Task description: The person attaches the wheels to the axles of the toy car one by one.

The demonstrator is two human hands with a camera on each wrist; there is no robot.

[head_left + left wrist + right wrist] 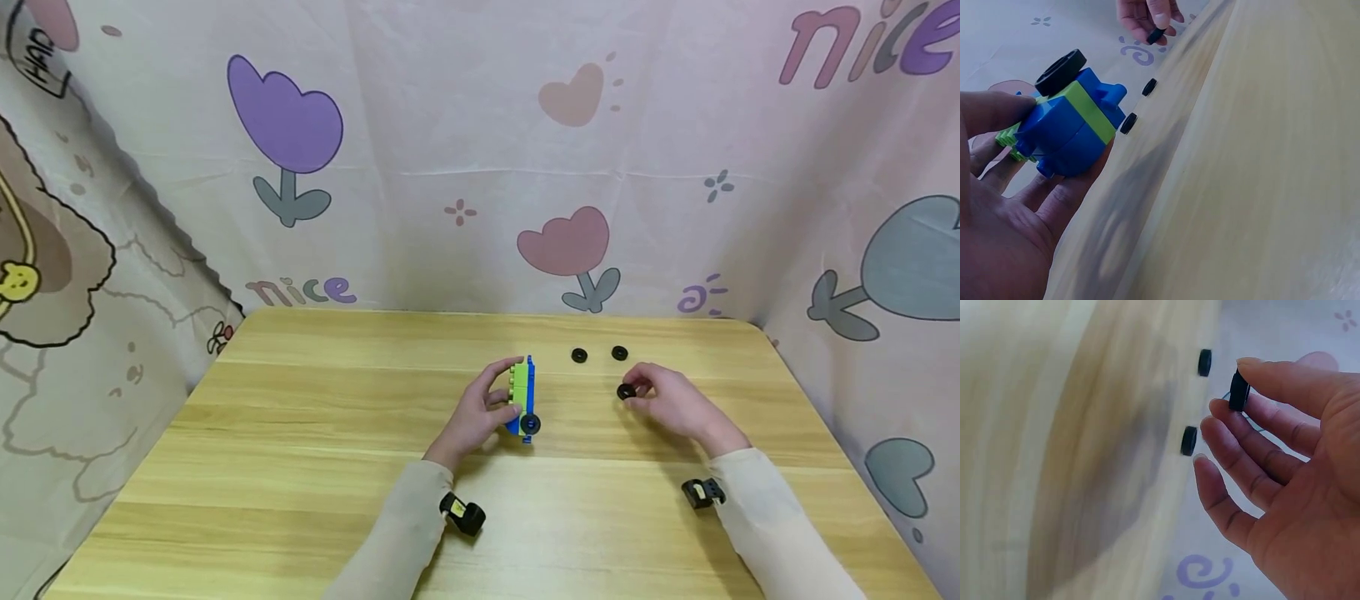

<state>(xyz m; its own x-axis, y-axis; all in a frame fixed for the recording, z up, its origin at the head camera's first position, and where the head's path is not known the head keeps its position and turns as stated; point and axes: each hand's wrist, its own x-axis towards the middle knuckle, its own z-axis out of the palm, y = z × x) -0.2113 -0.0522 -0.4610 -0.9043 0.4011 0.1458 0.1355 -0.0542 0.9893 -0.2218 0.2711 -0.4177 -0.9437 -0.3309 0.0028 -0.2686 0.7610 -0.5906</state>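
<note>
My left hand (474,414) grips a blue and lime-green toy car (1079,125) built of blocks, tipped on its side. One black wheel (530,424) is fitted at the car's near end, next to my thumb in the left wrist view. To the right, my right hand (672,402) pinches a loose black wheel (1239,391) between thumb and fingertips, raised over the table. Its other fingers are loosely bent. Two more black wheels, a left one (579,356) and a right one (619,353), lie flat on the table beyond the hands.
The wooden table (300,500) stretches out on all sides of the hands. A printed curtain (420,100) with tulips hangs along its back edge and both sides. Black wrist cameras, a left one (463,514) and a right one (702,493), sit on the sleeves.
</note>
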